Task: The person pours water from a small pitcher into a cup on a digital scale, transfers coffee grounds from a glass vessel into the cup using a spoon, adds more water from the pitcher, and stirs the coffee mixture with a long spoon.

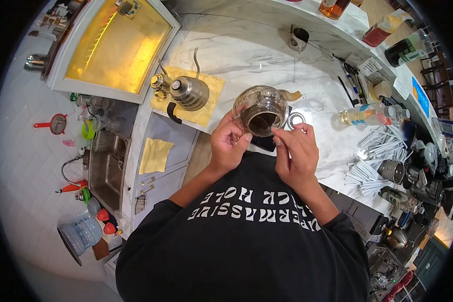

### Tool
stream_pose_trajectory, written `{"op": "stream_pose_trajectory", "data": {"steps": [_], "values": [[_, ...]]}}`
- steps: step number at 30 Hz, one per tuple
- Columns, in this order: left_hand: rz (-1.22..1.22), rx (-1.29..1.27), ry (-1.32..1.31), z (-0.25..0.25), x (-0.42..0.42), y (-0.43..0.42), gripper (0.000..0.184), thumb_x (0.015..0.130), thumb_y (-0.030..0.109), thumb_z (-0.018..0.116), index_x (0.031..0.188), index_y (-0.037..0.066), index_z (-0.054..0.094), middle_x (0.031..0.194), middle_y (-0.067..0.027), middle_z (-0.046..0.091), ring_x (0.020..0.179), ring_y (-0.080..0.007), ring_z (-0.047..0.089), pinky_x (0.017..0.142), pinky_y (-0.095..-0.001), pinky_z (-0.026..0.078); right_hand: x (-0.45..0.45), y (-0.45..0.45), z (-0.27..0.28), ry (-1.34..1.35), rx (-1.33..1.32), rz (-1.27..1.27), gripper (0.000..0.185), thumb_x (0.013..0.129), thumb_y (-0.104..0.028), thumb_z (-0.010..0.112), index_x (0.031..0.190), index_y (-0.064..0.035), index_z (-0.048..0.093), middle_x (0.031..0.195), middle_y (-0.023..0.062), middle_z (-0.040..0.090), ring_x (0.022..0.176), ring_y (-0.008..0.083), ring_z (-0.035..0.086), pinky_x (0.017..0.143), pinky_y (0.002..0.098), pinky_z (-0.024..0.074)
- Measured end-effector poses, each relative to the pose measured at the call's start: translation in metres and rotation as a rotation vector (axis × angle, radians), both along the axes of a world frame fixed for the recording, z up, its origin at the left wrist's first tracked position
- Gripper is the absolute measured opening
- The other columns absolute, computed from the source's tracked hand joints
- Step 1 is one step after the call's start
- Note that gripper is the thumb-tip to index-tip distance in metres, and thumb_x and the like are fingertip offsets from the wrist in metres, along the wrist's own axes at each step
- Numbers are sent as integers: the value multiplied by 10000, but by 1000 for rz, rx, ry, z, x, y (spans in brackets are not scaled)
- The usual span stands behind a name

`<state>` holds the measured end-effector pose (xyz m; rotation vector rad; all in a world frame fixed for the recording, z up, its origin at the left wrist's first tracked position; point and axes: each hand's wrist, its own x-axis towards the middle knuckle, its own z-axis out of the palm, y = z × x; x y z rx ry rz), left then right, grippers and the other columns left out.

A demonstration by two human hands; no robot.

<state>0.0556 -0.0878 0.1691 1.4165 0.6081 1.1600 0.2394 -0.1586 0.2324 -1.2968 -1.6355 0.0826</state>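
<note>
A round glass pot, brownish and smudged, is held up in front of my chest above the counter's edge. Its wide mouth is tipped towards me, and a tan curved piece sticks out on the far right side. My left hand grips the pot's left side, thumb near the rim. At the right of the mouth, my right hand has thumb and forefinger pinched at the rim; whether anything small is between them I cannot make out. Behind the pot, a pale ring-shaped item lies on the counter, partly covered.
A steel gooseneck kettle stands on a yellow cloth at the left. Clear bottles and many wrapped straws sit to the right. Further left are a sink and a yellow-lit cabinet. A dark-mouthed cup is at the back.
</note>
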Motion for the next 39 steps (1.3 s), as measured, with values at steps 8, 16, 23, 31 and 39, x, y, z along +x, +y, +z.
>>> {"op": "stream_pose_trajectory", "data": {"steps": [8,16,23,31,39], "values": [[-2,-30,12,-2,0,-2,174,921,-37,663,833,6,519,1561,-298,423,1286,-232,579,1026,-322,475,5,-5,1,333,-72,-47,216,902,80,668,1096,3,726,807,73,697,665,214,627,766,360,478],[75,-103,36,-28,-2,3,159,960,-33,645,849,6,537,1549,-283,448,1312,-211,559,1052,-314,457,14,-14,10,849,-73,-159,213,1062,-69,574,1165,80,685,878,119,729,754,135,661,673,256,524],[231,-272,5,-57,-9,10,171,974,-6,661,849,22,547,1345,-187,616,1026,-90,615,828,-238,492,28,-2,-34,610,-142,-283,191,1049,-61,594,1175,42,694,873,108,729,762,126,648,692,255,517],[225,-319,44,-49,-7,6,127,1008,3,608,885,11,575,1037,-103,697,953,-152,688,954,-364,584,31,11,-72,-22,-85,-157,327,860,78,703,1159,-53,698,919,100,681,828,300,622,836,408,457],[179,-349,-3,-51,-6,8,141,979,-24,640,872,-7,550,1480,-244,526,1206,-163,604,1006,-295,480,20,3,-12,418,-9,-169,200,929,71,655,1111,10,713,788,108,696,723,247,638,761,340,496]]}}
